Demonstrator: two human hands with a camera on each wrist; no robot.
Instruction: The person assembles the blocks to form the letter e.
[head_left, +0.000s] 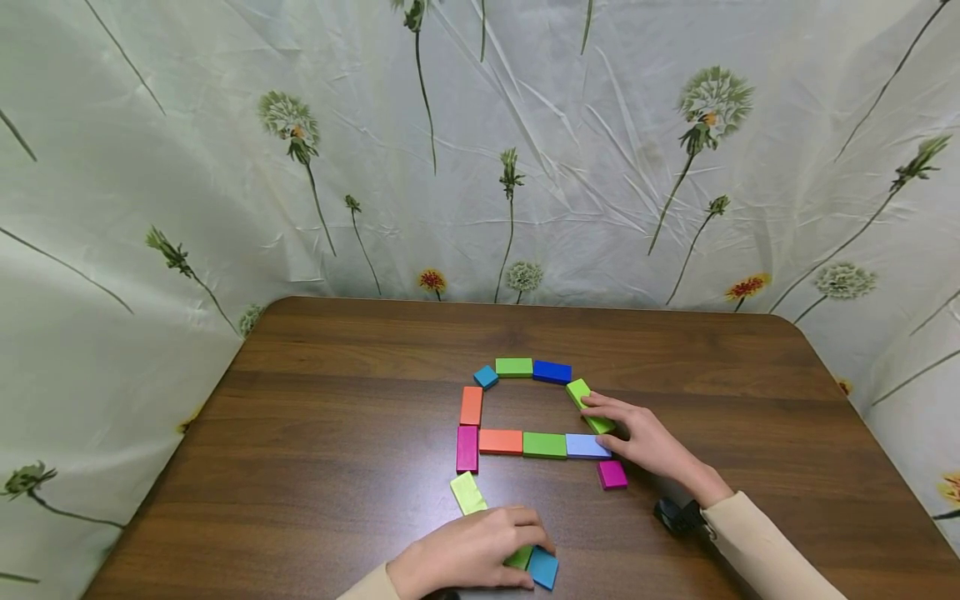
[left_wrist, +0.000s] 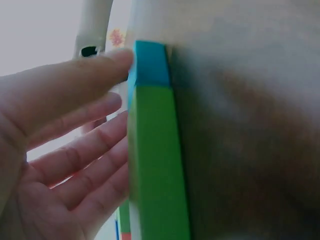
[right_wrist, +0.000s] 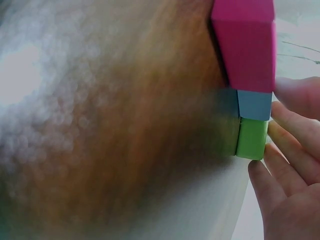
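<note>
In the head view my left hand rests low over a green block and the blue square block at its end. Thumb and index tip lie at the blue block's edges; the palm hides part of the green one. The left wrist view shows loosely bent fingers beside the same green block. My right hand touches a slanted lime green block with its fingertips, thumb at the end of a light blue block. Just below that thumb lies a magenta square block.
Blue, green, orange and magenta blocks form a closed outline, including a dark blue block, a small blue block and a long magenta block. A pale lime block slants below. The brown table meets a flowered curtain.
</note>
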